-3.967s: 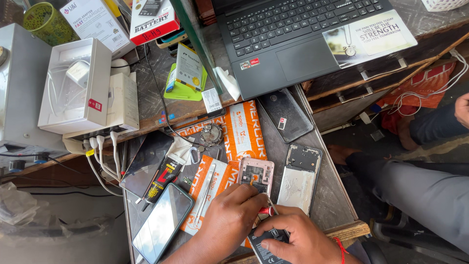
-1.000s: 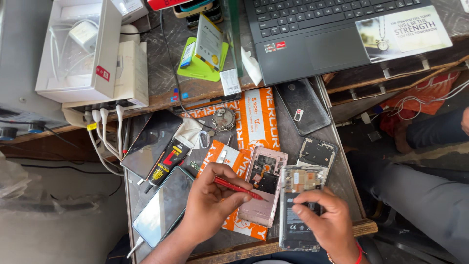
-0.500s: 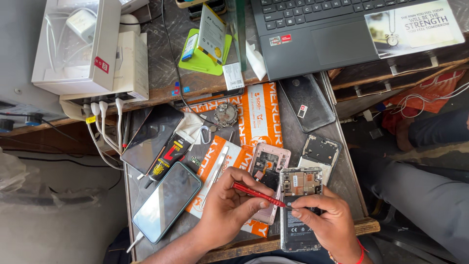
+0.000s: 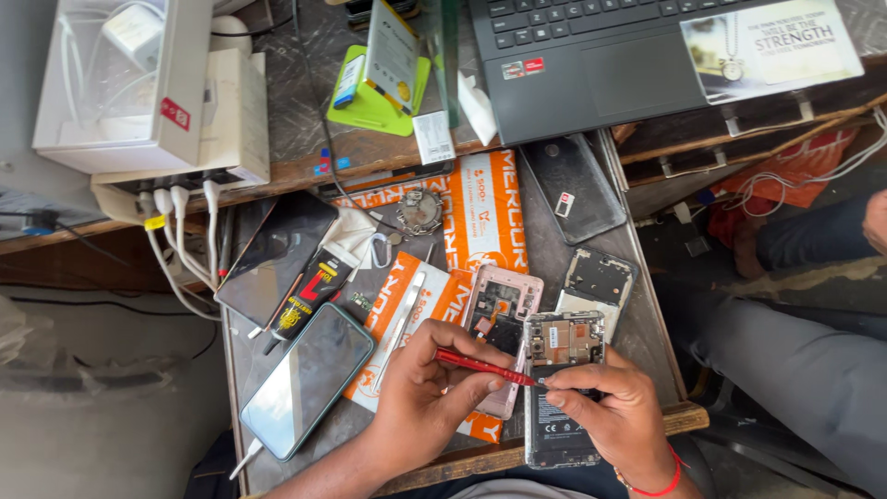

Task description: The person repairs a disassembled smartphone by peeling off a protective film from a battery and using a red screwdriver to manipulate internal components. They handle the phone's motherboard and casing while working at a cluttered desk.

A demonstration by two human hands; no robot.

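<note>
Fingers of the left hand [image 4: 427,393] pinch a red screwdriver [image 4: 485,367], its tip touching the opened phone [image 4: 557,388] just beside them. The right hand [image 4: 617,418] rests on that phone, fingers curled and pressing it down. A pink phone frame [image 4: 504,310] lies just above the left fingers.

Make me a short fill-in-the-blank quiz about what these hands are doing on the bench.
1. The left hand holds a ____ screwdriver.
2. The right hand steadies an opened ____.
3. The pink phone frame lies to the ____ of that phone.
4. Above them sits an open ____.

Missing words: red; phone; left; laptop
</note>
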